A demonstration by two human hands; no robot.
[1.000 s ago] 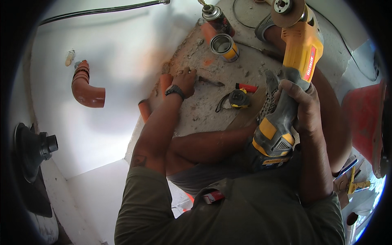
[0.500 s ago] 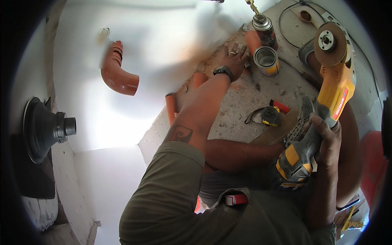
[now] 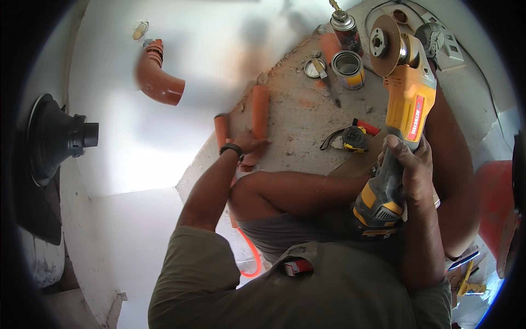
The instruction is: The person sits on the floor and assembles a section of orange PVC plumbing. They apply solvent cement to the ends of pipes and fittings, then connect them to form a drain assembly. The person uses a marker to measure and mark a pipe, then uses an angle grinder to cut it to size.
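The white wall point(image 3: 129, 153) is very bright at the left of the frame, almost washed out in its middle part, while soft, blurry shadows fall on it near the upper centre, beside a faint orange tint. The floor point(image 3: 298, 134) receives a more moderate light, the shirt point(image 3: 334, 290) at the bottom stays rather dim, and a strong bluish glare shines at the lower right edge. The grinder point(image 3: 402, 104) looks quite sharp, but the red bucket point(image 3: 493, 203) is softer, and the round lens bends straight lines and leaves the corners black.
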